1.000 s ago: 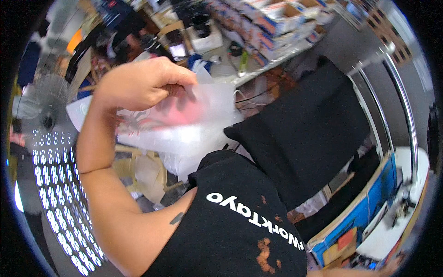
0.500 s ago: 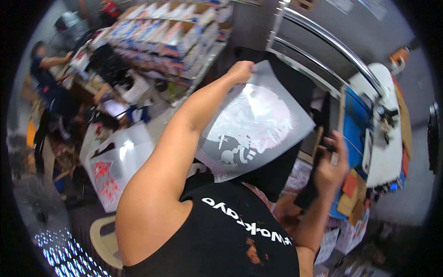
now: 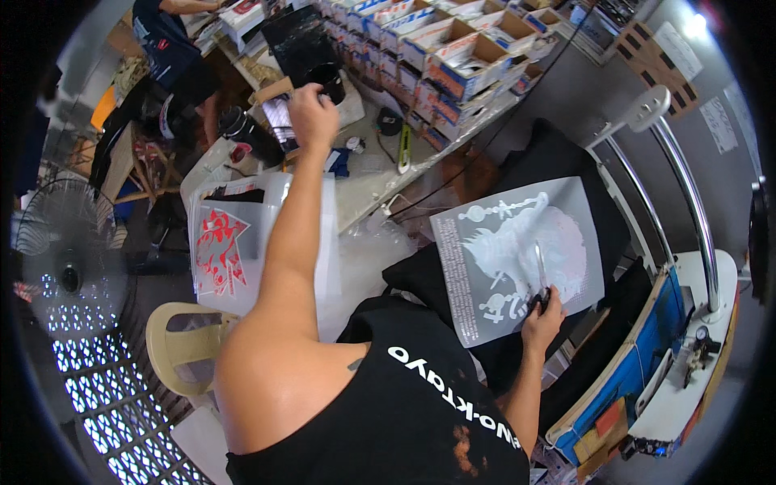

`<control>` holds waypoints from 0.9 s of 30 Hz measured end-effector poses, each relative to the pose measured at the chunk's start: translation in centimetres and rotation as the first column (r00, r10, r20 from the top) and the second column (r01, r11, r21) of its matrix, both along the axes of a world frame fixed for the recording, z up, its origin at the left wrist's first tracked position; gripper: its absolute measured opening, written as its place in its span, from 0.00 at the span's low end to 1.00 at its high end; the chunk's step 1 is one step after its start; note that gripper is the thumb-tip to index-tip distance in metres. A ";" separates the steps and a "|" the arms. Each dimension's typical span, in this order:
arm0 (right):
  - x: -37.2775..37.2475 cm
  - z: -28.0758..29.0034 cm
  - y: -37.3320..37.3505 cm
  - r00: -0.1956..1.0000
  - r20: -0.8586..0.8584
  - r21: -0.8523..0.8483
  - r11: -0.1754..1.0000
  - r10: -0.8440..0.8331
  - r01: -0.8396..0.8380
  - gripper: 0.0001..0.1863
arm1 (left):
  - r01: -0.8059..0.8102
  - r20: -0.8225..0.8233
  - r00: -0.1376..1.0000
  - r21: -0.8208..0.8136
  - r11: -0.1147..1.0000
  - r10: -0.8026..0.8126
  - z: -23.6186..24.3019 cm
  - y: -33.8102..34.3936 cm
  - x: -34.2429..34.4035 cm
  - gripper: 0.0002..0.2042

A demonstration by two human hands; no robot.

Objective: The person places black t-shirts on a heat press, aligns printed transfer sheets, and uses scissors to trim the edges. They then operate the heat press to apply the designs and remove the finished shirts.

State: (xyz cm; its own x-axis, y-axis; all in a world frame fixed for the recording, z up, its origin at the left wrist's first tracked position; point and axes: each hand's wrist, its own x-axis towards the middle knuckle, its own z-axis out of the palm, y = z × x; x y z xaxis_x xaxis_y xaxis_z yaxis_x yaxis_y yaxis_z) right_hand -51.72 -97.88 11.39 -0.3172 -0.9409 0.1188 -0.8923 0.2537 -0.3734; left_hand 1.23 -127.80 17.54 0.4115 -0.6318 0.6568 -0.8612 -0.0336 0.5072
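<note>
One half-hidden tool [image 3: 537, 301], perhaps scissors, fills the right grip [image 3: 545, 325]; the left grip [image 3: 314, 118] I cannot tell.

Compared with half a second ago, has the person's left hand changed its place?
Yes: judged against the stacked boxes, the left hand has moved leftward, from their right side to their left.

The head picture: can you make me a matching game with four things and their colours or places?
1. Chair
2. Fan
3. White-printed sheet
4. Right hand

A. Lying on black cloth
B. Gripping a black-handled tool
C. Beige
D. At the picture's far left

Pairs: 1-C, 2-D, 3-A, 4-B
</note>
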 end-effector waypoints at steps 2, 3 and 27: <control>0.3 0.2 -0.5 0.996 0.031 0.004 0.996 -0.086 0.086 0.30 | -0.223 0.099 0.974 0.238 0.945 0.204 -0.4 -1.1 5.6 0.20; 0.5 0.3 -0.9 0.995 0.041 -0.022 0.996 -0.088 0.089 0.31 | -0.239 0.046 0.970 0.322 0.916 0.237 -0.9 -1.8 7.5 0.23; 2.3 0.5 -1.9 0.985 0.041 -0.104 0.980 -0.166 0.169 0.30 | -0.432 0.116 0.898 0.418 0.799 0.424 -7.0 -4.0 8.1 0.41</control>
State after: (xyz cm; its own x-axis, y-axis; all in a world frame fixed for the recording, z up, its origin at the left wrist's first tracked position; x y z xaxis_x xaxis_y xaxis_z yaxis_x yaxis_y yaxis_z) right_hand -49.45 -99.78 11.90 -0.4745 -0.8566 0.2028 -0.8278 0.3559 -0.4336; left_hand 9.33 -131.84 10.49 0.6977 -0.6098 0.3759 -0.7161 -0.6080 0.3428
